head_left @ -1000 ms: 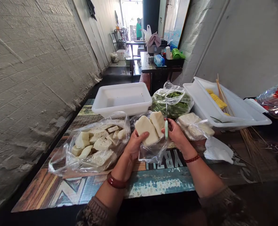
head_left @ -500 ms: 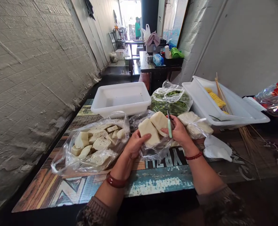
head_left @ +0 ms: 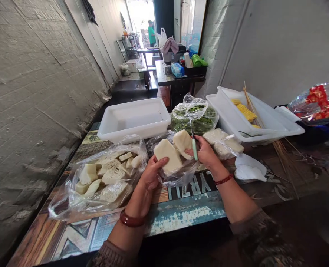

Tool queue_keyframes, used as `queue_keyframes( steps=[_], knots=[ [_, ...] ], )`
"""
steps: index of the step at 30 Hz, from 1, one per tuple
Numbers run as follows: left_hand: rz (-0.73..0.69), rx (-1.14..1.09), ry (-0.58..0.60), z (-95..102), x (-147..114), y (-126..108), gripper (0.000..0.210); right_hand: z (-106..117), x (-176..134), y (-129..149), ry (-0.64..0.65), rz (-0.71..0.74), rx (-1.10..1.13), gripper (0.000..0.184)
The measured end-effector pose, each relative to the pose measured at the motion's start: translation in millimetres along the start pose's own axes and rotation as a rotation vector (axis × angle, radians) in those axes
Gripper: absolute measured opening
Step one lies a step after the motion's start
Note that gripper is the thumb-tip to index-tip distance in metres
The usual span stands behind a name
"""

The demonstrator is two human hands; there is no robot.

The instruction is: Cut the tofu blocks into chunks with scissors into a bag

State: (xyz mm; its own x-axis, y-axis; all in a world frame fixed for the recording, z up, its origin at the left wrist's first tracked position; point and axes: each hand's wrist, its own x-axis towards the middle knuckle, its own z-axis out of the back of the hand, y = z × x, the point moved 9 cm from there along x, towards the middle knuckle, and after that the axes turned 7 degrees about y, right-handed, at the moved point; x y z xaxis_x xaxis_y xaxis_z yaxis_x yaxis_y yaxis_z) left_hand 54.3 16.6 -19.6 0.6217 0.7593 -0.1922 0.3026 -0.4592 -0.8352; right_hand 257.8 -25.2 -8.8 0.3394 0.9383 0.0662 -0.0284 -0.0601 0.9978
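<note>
My left hand [head_left: 151,173] is closed on a pale, thick tofu slab [head_left: 167,158], thumb across its face. My right hand [head_left: 206,152] grips a knife [head_left: 194,149] with a light green handle, its blade pointing up and away. The thumb of that hand also presses a second tofu slab [head_left: 181,142], which touches the first. Crumpled clear plastic [head_left: 178,178] lies beneath both slabs. To the left, an open clear bag [head_left: 69,200] holds several spongy tofu pieces [head_left: 112,174]. Another wrapped pack of pale slabs [head_left: 222,142] sits just beyond my right hand.
A white plastic tub [head_left: 133,131] stands behind the tofu bag. Beside it is a bag of green vegetables [head_left: 194,116]. White trays [head_left: 275,129] at right hold corn [head_left: 246,112] and sticks. A crumpled white bag [head_left: 250,168] lies nearby. A person [head_left: 151,33] stands in the far doorway.
The two slabs have come slightly farther apart at the top, the left one tilting toward me. The whole view has shifted a little; both hands keep their holds.
</note>
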Motion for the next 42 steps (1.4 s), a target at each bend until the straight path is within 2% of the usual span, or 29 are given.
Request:
queue_keyframes(
  steps=[4, 17, 21, 26, 31, 34, 39, 42],
  knots=[
    [-0.013, 0.02, -0.005, 0.1, 0.1, -2.9, 0.067, 1.1, 2.9, 0.8, -0.011, 0.02, -0.024, 0.078],
    [0.025, 0.059, -0.028, 3.3, 1.8, -5.8, 0.054, 4.3, 9.7, 2.3, -0.041, 0.115, -0.252, 0.073],
    [-0.044, 0.071, -0.095, 5.8, 4.4, -8.9, 0.046, 5.9, 9.0, 6.1, -0.066, 0.106, -0.311, 0.069],
    [-0.169, 0.026, -0.224, 18.5, 6.8, -15.1, 0.037, 10.8, 6.4, 15.4, -0.093, 0.051, -0.451, 0.067],
    [-0.291, -0.149, -0.128, 18.3, 6.6, -29.5, 0.046, 9.2, 1.2, 22.3, -0.041, -0.005, -0.666, 0.066],
    [-0.365, -0.249, -0.095, 17.5, 0.7, -39.9, 0.043, 3.7, -3.1, 20.4, 0.017, -0.05, -0.799, 0.069],
    [-0.275, -0.337, 0.017, 16.9, -1.8, -33.3, 0.049, 4.5, -9.4, 26.2, -0.027, -0.051, -0.975, 0.067],
    [-0.223, -0.394, 0.057, 21.2, -3.5, -29.1, 0.054, 9.5, -12.7, 39.6, -0.099, 0.022, -0.952, 0.06]
  ],
)
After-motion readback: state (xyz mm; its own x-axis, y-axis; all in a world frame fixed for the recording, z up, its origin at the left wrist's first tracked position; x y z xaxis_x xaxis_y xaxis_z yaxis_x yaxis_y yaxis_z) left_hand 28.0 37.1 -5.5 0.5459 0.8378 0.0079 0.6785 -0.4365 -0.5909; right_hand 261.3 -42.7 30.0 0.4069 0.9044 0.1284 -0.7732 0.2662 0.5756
